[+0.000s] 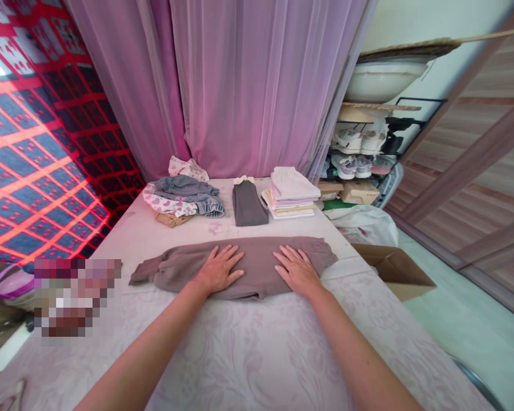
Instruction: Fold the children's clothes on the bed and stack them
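Observation:
A pair of brown sweatpants point(257, 260) lies lengthwise across the bed, folded so the legs overlap, with a ribbed cuff toward the left. My left hand point(220, 269) rests flat on its middle-left part, fingers spread. On the right part lies my right hand point(297, 269), also flat with the fingers apart. Neither hand grips the fabric. Beyond the sweatpants is a folded dark grey garment point(249, 204) with a cream frilled edge. To its right rises a stack of folded light clothes point(292, 193). A loose heap of clothes point(184, 197) sits at the back left.
Pink curtains point(248, 85) hang behind the patterned bed sheet point(248, 354). Right of the bed stand an open cardboard box point(394, 268) and a shoe rack point(360, 154) with a white basin point(383, 80) above. A pixelated patch covers something at the left edge, near a purple-rimmed basket point(15, 285).

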`<state>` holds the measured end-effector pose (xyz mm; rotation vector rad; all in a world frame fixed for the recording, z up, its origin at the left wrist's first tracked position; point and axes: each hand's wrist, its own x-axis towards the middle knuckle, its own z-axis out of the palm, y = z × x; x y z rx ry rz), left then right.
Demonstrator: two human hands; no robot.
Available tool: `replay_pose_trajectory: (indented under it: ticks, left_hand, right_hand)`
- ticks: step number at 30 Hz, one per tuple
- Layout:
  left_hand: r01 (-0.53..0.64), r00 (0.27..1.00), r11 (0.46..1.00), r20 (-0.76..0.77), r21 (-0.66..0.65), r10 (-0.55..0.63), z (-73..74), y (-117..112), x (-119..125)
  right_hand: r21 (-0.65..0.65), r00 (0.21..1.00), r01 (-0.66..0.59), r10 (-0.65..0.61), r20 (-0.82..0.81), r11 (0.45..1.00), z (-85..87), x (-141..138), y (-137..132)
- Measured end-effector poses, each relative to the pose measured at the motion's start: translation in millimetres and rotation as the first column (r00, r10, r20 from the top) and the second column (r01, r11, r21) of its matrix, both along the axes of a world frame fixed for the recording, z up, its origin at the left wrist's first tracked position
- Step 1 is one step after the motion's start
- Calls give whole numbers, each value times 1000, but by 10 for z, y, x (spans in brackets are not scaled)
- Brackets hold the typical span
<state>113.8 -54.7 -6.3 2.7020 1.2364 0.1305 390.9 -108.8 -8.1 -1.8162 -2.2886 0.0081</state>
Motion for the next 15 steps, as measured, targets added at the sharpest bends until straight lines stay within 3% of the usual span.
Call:
replay_pose_trajectory:
  ticks: [5, 9, 12, 15]
  left_hand:
    - [-22, 997, 997, 74, -69, 28, 34, -21, 4]
    - [-42, 991, 997, 124, -57, 49, 163, -72, -108]
    - [-143, 984, 989, 107, 22, 140, 301, -86, -386]
    - [-367, 930, 926, 67, 86, 362, 421, -27, -837]
  right_hand:
    - [58, 989, -72, 79, -124, 996, 75, -269, -66]
    - [-21, 982, -154, 151, -117, 988, -5, -502, -183]
    - [-47, 989, -128, 123, -86, 991, -78, -544, -208]
    - [-40, 991, -112, 109, -80, 993, -104, -537, -194]
